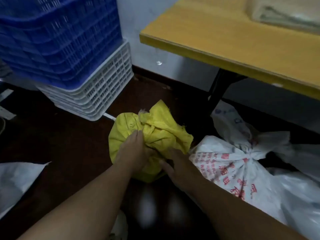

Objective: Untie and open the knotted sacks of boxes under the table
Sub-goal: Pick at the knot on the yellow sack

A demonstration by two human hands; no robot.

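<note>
Yellow sack (pixel 152 135): centre of frame, on the dark floor, knot at its top still tied.
Left hand (pixel 133 151): grip curled into the cloth just below the knot.
Right hand (pixel 174 163): lower right side of the sack; cannot tell whether its grip holds cloth.
White sack (pixel 230 168): right of frame, knotted, partly under the table (pixel 225 40).
Risk: pulling the wrong tail likely tightens the knot; the frayed weave may tear.

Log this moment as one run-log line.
step: untying | left hand: grips yellow sack at its knot | right hand: on sack, grip unclear | knot: still tied | white printed sack: knotted, untouched
</note>
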